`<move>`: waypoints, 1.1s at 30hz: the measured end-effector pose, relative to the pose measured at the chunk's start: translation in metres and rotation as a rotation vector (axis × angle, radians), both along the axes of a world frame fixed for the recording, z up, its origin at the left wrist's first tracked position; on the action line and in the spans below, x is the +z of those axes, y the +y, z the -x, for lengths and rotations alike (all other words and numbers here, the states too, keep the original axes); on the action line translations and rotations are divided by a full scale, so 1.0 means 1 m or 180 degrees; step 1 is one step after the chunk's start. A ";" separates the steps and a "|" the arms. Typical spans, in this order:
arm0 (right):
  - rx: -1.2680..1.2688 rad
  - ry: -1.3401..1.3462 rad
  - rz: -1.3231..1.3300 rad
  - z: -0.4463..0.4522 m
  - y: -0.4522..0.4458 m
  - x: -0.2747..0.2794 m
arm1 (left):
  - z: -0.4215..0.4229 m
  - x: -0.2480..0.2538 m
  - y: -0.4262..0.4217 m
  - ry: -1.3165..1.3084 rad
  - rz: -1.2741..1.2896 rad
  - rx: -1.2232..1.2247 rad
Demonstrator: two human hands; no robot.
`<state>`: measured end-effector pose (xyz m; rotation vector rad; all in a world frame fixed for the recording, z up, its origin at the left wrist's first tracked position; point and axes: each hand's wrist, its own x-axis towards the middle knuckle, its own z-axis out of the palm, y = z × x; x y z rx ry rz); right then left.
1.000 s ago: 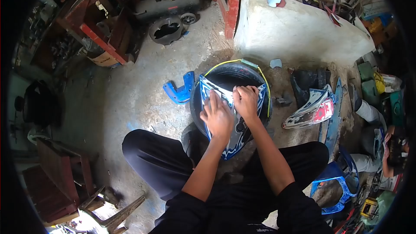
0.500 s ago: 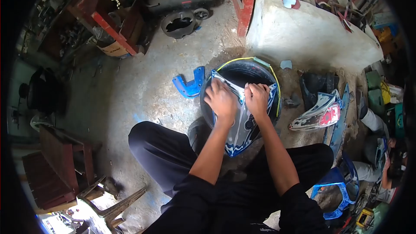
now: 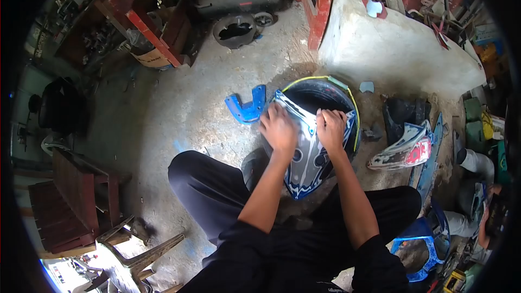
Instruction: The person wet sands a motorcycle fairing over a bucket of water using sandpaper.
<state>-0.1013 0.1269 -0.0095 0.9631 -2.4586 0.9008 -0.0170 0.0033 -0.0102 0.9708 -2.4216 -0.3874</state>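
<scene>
A pointed motorcycle body panel (image 3: 305,169), grey with white and blue worn patches, rests across a black bucket (image 3: 355,130) between my knees. My right hand (image 3: 331,130) grips the panel's upper right edge, fingers curled over it. On the panel's upper left part lies my left hand (image 3: 278,130), palm down with bent fingers, smeared by motion. What is under those fingers, if anything, is hidden. A yellow cord (image 3: 355,103) runs round the bucket rim.
A blue U-shaped plastic part (image 3: 247,109) lies on the floor left of the bucket. To the right are a worn red-and-white panel (image 3: 404,149) and a blue frame piece (image 3: 415,239). A wooden bench (image 3: 76,201) stands at left. Another person's arm (image 3: 483,230) shows at far right.
The whole view has shifted slightly, so things appear a little farther right and lower. My left hand stays blurred on the panel; my right hand keeps its grip.
</scene>
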 end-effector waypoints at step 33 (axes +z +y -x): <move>-0.0112 -0.0099 0.0149 0.000 0.000 0.001 | -0.001 0.004 0.003 -0.0182 -0.0316 -0.0084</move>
